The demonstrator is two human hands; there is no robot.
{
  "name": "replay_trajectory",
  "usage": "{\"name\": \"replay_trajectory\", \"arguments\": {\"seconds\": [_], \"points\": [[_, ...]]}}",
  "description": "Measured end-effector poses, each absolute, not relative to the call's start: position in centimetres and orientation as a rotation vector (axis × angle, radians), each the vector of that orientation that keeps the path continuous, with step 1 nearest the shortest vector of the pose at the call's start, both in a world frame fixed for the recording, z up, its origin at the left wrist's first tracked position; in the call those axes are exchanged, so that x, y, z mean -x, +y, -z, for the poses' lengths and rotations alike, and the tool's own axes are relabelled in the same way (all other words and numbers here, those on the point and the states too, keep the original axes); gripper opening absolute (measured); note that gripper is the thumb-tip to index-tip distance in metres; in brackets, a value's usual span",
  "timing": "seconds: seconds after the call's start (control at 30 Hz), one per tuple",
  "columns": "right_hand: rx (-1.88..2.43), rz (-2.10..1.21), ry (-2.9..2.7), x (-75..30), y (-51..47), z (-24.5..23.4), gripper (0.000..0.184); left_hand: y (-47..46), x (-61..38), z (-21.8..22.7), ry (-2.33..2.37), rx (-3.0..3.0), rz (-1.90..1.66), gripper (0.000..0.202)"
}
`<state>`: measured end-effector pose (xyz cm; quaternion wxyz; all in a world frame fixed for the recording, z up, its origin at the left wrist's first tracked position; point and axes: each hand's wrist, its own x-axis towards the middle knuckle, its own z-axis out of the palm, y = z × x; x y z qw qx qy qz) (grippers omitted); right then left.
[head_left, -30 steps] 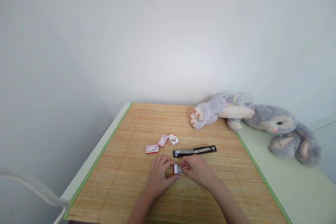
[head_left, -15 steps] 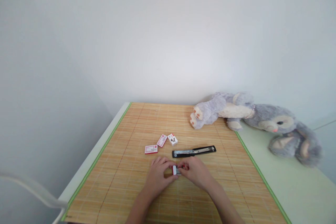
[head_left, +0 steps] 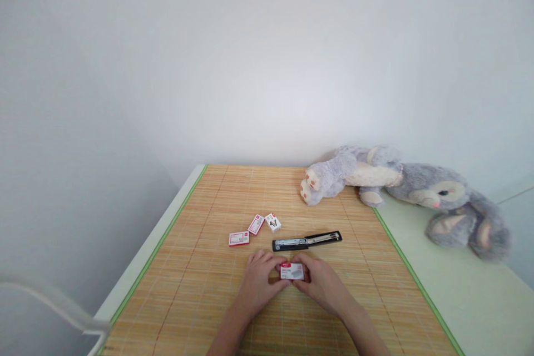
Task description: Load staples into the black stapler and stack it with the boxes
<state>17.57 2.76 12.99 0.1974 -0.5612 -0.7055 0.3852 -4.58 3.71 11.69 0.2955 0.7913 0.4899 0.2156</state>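
My left hand (head_left: 259, 286) and my right hand (head_left: 320, 282) meet over the bamboo mat (head_left: 200, 289). Together they pinch a small white staple box (head_left: 292, 271) with a red edge, its broad face turned up. Just beyond the hands lies an opened black stapler (head_left: 307, 241), stretched flat on the mat. Three more small red-and-white staple boxes sit to the left of it: one flat (head_left: 238, 238), one angled (head_left: 256, 224), and one at the far end (head_left: 272, 222).
A grey plush rabbit (head_left: 409, 192) lies on its side at the back right, partly on the pale green table (head_left: 467, 289). A white wall stands behind. A white curved bar (head_left: 54, 303) shows at the lower left.
The staple box has been turned in my hands so that its broad white face now shows. Both hands stayed at the same spot.
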Motion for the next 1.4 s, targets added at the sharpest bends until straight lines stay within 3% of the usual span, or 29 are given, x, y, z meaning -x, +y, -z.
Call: {"name": "replay_trajectory", "arguments": {"seconds": [0.17, 0.27, 0.33, 0.4, 0.53, 0.63, 0.9, 1.13, 1.4], "points": [[1.615, -1.037, -1.907, -20.2, 2.8, -13.2, 0.049, 3.2, 4.0, -11.7, 1.378, -2.132, -0.625, 0.059], [1.716, -0.664, -1.767, -24.7, 3.7, -14.1, 0.051, 2.9, 3.5, -11.7, 1.416, -2.167, -0.609, 0.070], [1.695, -0.454, -1.748, -27.5, 4.7, -14.7, 0.066, 2.9, 3.0, -11.7, 1.449, -2.185, -0.591, 0.074], [1.665, -0.540, -1.770, -29.4, 5.9, -15.1, 0.078, 2.8, 2.5, -11.5, 1.486, -2.191, -0.584, 0.076], [1.535, -1.048, -1.833, -29.9, 8.2, -15.2, 0.046, 3.0, 2.0, -11.0, 1.554, -2.175, -0.589, 0.083], [1.441, -1.107, -1.860, -29.0, 9.3, -15.5, 0.032, 3.1, 1.9, -10.8, 1.589, -2.168, -0.567, 0.093], [1.301, -1.116, -1.901, -27.4, 9.8, -16.8, 0.027, 3.1, 1.2, -11.2, 1.681, -2.110, -0.534, 0.088], [1.156, -0.913, -1.989, -20.3, 11.0, -17.5, 0.019, 3.0, 1.1, -11.1, 1.677, -2.145, -0.564, 0.085], [1.179, -0.835, -2.113, -15.3, 11.9, -15.3, 0.017, 2.3, 0.8, -11.4, 1.678, -2.185, -0.655, 0.056]]}}
